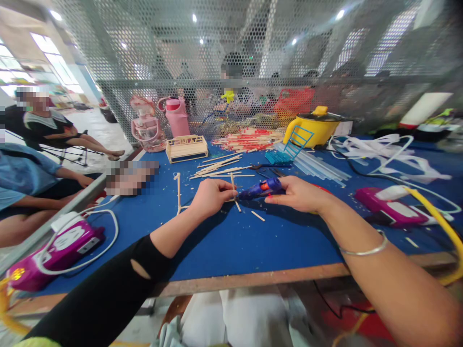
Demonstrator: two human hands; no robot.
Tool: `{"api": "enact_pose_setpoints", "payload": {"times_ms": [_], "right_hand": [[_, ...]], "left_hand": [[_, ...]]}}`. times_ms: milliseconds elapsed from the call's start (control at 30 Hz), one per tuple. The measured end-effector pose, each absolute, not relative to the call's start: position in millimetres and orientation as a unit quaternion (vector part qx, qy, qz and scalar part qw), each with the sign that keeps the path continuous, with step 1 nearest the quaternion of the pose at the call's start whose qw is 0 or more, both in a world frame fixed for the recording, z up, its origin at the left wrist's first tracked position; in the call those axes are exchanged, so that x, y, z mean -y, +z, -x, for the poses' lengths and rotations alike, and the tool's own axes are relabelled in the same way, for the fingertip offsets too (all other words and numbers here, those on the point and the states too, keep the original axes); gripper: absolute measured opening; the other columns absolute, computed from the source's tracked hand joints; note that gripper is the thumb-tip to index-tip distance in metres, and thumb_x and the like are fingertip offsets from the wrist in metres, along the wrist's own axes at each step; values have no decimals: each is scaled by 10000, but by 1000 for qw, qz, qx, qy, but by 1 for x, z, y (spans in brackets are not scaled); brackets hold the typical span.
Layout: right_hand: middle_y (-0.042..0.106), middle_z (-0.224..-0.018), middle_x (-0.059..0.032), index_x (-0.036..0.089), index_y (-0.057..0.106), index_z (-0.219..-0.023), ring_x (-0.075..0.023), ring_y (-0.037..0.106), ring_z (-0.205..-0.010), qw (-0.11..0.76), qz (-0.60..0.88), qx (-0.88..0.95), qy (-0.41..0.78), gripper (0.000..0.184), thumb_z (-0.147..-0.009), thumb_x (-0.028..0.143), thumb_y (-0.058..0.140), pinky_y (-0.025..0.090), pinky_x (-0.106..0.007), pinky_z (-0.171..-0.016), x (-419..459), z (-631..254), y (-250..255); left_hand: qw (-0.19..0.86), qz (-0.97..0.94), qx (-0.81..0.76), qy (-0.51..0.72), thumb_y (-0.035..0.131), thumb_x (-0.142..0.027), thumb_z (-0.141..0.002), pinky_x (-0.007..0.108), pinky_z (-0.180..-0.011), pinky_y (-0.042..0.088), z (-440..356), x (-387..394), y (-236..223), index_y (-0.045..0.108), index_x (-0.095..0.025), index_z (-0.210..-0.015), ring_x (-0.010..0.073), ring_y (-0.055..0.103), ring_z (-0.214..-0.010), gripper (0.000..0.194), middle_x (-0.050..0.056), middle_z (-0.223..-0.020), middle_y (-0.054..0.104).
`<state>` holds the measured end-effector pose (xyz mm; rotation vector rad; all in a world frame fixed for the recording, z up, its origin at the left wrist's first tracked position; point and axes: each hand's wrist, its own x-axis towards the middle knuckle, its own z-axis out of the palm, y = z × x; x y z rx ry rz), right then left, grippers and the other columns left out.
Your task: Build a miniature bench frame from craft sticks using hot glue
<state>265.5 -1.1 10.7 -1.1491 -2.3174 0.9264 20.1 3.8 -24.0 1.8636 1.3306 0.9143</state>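
My right hand is wrapped round a blue hot glue gun with an orange part. Its nozzle points left, at a joint between thin wooden sticks. Just left of the nozzle, my left hand pinches a small wooden stick frame. The frame has one upright at its left and another stick standing near my fingertips; its middle is hidden behind my left hand. A short loose stick lies on the blue tabletop below the glue gun.
Beyond lie loose sticks, red-tipped sticks, a small wooden bench, a blue mini chair, clear glue sticks and a yellow pot. Purple power strips with cables flank both sides. A mesh panel closes the back.
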Motion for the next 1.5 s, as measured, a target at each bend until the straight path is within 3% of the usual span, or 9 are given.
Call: {"api": "enact_pose_setpoints", "payload": {"times_ms": [933, 1167, 1367, 1500], "right_hand": [[696, -977, -25, 186, 655, -1086, -218, 608, -890, 222, 438, 808, 326, 429, -730, 423, 627, 460, -360, -836, -7, -266, 2], [695, -912, -22, 164, 669, -1034, -196, 604, -814, 227, 452, 792, 342, 428, -720, 451, 631, 464, -335, -779, -3, -268, 7], [701, -850, -25, 158, 675, -1021, -196, 621, -785, 182, 420, 856, 240, 385, -744, 421, 627, 470, -290, -707, 13, -262, 24], [702, -992, -52, 181, 664, -1073, -198, 642, -867, 177, 389, 888, 171, 363, -767, 372, 625, 476, -274, -761, 20, -256, 29]], "left_hand": [[334, -707, -515, 352, 650, -375, -686, 242, -589, 420, -20, -7, -28, 739, -168, -820, 138, 578, -635, 262, 13, -723, 702], [340, -708, -506, 356, 646, -356, -693, 242, -622, 438, -20, -6, -27, 738, -172, -804, 147, 606, -691, 234, 23, -809, 718], [333, -707, -519, 346, 646, -366, -687, 252, -606, 436, -20, -6, -27, 739, -170, -815, 151, 601, -657, 252, 18, -719, 708], [333, -710, -513, 349, 641, -355, -691, 252, -609, 442, -20, -6, -27, 740, -172, -800, 151, 605, -664, 236, 17, -716, 710]]}}
